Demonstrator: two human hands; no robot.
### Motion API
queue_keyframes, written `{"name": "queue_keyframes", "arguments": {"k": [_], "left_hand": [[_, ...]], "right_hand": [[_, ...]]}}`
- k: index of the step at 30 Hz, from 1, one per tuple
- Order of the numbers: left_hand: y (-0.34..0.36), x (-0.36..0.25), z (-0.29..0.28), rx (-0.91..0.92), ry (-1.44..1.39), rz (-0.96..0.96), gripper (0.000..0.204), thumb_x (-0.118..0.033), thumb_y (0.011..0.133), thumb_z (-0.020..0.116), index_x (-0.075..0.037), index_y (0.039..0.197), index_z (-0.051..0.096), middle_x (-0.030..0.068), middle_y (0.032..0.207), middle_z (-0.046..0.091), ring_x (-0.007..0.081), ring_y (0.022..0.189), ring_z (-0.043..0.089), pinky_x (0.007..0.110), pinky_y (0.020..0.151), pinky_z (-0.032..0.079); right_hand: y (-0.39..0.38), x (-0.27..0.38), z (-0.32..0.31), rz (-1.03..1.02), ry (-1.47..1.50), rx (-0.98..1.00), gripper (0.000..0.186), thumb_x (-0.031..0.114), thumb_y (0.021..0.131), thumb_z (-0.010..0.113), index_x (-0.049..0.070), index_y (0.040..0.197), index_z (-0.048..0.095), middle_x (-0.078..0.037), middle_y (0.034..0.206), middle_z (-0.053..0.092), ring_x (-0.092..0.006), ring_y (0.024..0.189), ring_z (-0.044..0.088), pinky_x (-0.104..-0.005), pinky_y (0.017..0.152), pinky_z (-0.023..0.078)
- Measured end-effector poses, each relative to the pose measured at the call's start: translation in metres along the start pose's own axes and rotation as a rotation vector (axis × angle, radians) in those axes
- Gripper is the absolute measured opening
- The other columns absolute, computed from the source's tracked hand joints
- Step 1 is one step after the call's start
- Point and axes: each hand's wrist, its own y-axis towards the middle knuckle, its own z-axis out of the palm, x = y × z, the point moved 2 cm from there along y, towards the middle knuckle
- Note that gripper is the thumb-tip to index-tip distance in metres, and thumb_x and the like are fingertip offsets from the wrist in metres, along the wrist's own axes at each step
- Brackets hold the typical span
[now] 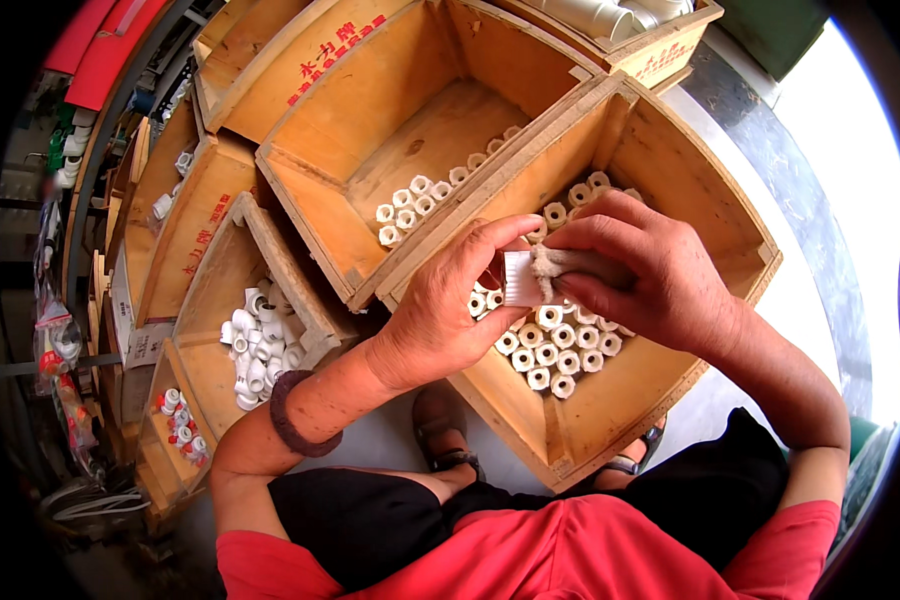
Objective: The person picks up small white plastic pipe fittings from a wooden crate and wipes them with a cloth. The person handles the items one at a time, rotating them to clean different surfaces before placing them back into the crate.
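Note:
Above the near wooden box, my left hand (452,310) pinches a white ribbed plastic pipe fitting (521,279) between thumb and fingers. My right hand (648,268) is closed around a greyish-beige cloth (547,268), and the cloth's bunched end presses against the right side of the fitting. Part of the cloth is hidden inside my right hand. Beneath both hands, white hexagonal plastic fittings (548,353) with round holes stand in rows on the floor of the near wooden box (705,215). My hands cover some of these rows.
Another wooden box (365,125) adjoins the near one and has rows of similar white fittings (404,218). White pipe fittings (260,345) are heaped in a box at left, beside smaller red-and-white fittings (180,425). Larger white pipe pieces (600,15) fill a box at the back.

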Motion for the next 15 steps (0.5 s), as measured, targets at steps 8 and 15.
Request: {"name": "queue_keyframes", "arguments": {"k": [8, 15], "left_hand": [[0.001, 0.002, -0.002, -0.038, 0.212, 0.17, 0.067, 0.006, 0.07, 0.076, -0.006, 0.13, 0.049, 0.0105, 0.106, 0.059, 0.0217, 0.096, 0.062, 0.03, 0.079, 0.053], [-0.005, 0.01, 0.005, -0.031, -0.209, -0.131, 0.062, 0.004, 0.075, 0.076, -0.004, 0.129, 0.048, 0.008, 0.112, 0.058, 0.0179, 0.1, 0.06, 0.03, 0.086, 0.052]], "right_hand": [[-0.009, 0.004, 0.016, 0.432, 0.672, 0.041, 0.025, 0.01, 0.086, 0.069, 0.005, 0.11, 0.062, -0.005, 0.093, 0.066, -0.0115, 0.087, 0.064, -0.0268, 0.075, 0.053], [-0.009, 0.005, 0.019, 0.475, 0.806, -0.031, 0.024, 0.003, 0.087, 0.066, 0.003, 0.111, 0.061, -0.001, 0.096, 0.065, -0.0073, 0.087, 0.06, -0.0234, 0.076, 0.052]]}}
